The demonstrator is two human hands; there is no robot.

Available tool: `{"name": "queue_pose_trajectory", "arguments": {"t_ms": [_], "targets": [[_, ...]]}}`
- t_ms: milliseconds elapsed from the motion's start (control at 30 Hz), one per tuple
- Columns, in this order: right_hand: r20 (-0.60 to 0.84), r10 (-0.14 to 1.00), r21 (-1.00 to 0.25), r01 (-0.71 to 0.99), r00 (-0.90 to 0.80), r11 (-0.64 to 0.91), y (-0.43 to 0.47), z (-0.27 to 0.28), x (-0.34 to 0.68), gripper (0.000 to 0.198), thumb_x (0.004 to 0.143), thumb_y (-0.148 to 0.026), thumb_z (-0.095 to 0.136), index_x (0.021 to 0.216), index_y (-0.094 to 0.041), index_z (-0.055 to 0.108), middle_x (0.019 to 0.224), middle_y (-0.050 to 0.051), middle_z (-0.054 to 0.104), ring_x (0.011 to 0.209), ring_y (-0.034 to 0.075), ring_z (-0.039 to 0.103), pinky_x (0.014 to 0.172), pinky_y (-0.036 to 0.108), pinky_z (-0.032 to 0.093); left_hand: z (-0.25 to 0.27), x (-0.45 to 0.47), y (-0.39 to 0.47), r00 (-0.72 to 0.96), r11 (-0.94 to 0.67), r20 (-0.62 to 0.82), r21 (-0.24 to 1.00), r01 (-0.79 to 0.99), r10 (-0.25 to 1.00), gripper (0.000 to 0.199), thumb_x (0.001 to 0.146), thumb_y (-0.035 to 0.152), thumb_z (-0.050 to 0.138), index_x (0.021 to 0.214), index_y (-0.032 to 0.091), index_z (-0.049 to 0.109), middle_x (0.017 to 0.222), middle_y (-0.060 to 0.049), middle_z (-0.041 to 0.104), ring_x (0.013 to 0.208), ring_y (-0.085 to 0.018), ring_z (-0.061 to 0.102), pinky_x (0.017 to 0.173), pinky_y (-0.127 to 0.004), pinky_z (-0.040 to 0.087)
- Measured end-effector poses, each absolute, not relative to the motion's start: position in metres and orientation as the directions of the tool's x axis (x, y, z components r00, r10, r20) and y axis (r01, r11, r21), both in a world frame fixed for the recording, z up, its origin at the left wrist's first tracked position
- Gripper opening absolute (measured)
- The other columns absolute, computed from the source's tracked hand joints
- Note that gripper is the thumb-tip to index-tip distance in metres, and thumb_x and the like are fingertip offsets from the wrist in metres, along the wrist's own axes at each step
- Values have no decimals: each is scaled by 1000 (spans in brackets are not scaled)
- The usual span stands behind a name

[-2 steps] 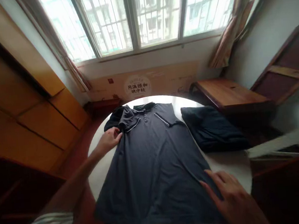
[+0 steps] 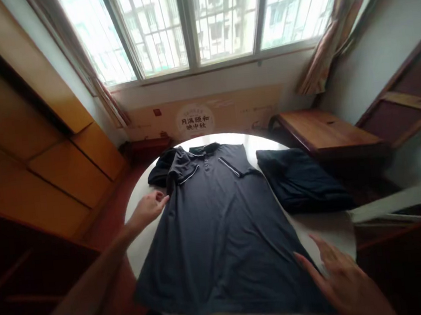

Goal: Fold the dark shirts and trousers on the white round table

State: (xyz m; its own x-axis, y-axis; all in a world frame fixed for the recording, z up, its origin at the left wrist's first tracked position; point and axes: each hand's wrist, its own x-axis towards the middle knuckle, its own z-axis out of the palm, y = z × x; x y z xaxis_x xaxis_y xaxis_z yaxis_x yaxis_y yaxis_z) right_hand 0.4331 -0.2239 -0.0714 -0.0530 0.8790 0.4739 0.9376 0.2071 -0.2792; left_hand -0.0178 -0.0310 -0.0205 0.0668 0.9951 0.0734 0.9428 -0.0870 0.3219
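A dark polo shirt (image 2: 221, 226) lies spread front up, its collar at the far side and its hem towards me. Its short sleeves, trimmed with white lines, are folded in over the chest. My left hand (image 2: 148, 209) is at the shirt's left side below the sleeve, fingers loosely bent and thumb apart, with no cloth visible in it. By the lower right edge, my right hand (image 2: 343, 276) is open, thumb and fingers spread. The thumb tip is over or against the shirt; I cannot tell whether it touches.
A folded dark garment (image 2: 303, 180) lies on the round white table (image 2: 146, 239), right of the shirt. Another black cloth (image 2: 159, 170) sits at the far left, partly under the sleeve. Beyond stand a wooden desk (image 2: 328, 127) and a cardboard panel (image 2: 228, 113) beneath the window.
My left hand has drawn back slightly, down and left from the shirt's edge. My right hand has shifted right, its fingers spreading away from the cloth. The shirt keeps its shape.
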Motion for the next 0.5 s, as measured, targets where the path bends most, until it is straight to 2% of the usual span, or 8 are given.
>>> {"name": "queue_pose_trajectory", "arguments": {"t_ms": [67,133,233,300,400,500], "targets": [[394,917,-322,925,-63,202,-229,-75,445,49,98,-53,36,127,-20,59,100,15,71,83,30,71,68,39,58,-37,-30,-58,39,-37,-1,340,940,999,41,89,57,48,90,19,66,83,-8,72,79,-25,68,68,-29,46],[319,945,-378,904,-75,200,-230,-76,446,48,98,-49,37,134,-21,54,94,11,73,75,29,72,61,38,57,-49,-34,-77,36,-21,-36,353,936,999,40,87,57,50,83,20,65,77,-7,71,74,-24,67,65,-29,45],[256,962,-437,877,-95,203,-225,-74,442,49,97,-43,39,142,-25,47,92,6,74,70,28,73,57,37,57,-56,-34,-92,57,-52,-1,393,918,998,40,88,55,47,73,21,62,74,-7,69,68,-22,64,64,-29,43],[215,972,-495,847,-98,194,-220,-71,446,50,97,-42,39,144,-28,44,96,3,75,75,27,74,58,36,59,-57,-37,-96,42,-55,39,443,895,998,42,90,54,42,70,21,59,72,-6,68,66,-20,62,64,-29,43],[188,978,-567,804,-89,183,-215,-68,463,49,96,-43,42,142,-26,48,99,3,75,87,24,75,64,30,62,-57,-52,-98,-58,3,81,555,832,995,43,88,57,42,72,21,58,70,-4,67,67,-20,63,63,-27,44],[216,970,-563,797,-115,220,-216,-72,479,45,96,-44,43,135,-24,56,97,6,76,89,23,75,68,25,61,-57,-66,-103,-135,107,-7,658,745,991,45,83,62,48,77,20,61,71,-4,68,69,-21,66,60,-27,47]]}}
